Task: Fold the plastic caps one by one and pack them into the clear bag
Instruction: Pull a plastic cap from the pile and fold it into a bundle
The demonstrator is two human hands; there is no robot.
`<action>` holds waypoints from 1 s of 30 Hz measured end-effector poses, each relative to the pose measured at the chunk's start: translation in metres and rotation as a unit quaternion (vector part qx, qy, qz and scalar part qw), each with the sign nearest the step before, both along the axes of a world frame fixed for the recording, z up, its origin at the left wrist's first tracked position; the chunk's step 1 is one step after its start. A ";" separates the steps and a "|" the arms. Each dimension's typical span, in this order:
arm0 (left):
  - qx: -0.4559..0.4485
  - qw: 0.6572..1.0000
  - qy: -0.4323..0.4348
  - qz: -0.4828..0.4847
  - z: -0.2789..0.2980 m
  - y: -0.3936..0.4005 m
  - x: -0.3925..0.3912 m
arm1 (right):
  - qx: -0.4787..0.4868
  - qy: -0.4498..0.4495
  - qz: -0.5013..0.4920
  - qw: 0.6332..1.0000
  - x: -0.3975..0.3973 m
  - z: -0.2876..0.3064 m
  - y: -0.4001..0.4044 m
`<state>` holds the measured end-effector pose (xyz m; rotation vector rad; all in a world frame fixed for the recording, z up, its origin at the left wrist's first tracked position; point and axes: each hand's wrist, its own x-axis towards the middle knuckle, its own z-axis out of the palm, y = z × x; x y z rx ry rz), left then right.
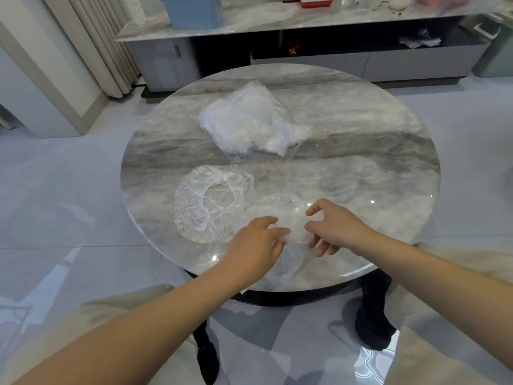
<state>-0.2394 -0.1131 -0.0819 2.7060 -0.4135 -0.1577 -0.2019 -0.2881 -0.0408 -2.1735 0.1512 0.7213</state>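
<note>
- The person leans over a round marble table, both bare forearms reaching in from the near edge.
- The left hand has its fingers curled, and the fingertips pinch the near-left edge of a thin, see-through plastic cap lying on the table's near side.
- The right hand grasps the same cap from the other side: thumb and forefinger are bent into a pincer above the film, while the lower fingers curl beneath a bunched fold of it.
- Between the two hands the plastic is gathered into a whitish crumple; the rest of that cap spreads away from the person as a faint dome, hard to make out against the marble.
- Just left of it lies a second cap, spread open as a crinkled ring with its gathered rim facing up. It is touched by neither hand, and its right edge seems to meet the held cap, though I cannot tell whether they overlap.
- Farther back, near the table's middle, sits the clear bag, plump with white folded plastic, a small label near its far corner and its loose end trailing towards the right.
- Beyond the table stands a long low cabinet with a marble top, carrying a blue bin and some blurred odds and ends.
- Pale curtains hang at the left, above a glossy tiled floor.
</note>
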 end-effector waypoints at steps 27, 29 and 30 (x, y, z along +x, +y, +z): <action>-0.327 0.869 0.224 0.296 -0.026 0.028 -0.014 | -0.121 -0.139 0.257 0.949 0.011 -0.053 0.025; -0.310 0.873 0.210 0.311 -0.028 0.030 -0.010 | -0.140 -0.149 0.249 0.947 0.011 -0.060 0.029; -0.299 0.877 0.201 0.318 -0.030 0.032 -0.007 | -0.152 -0.154 0.246 0.945 0.011 -0.063 0.031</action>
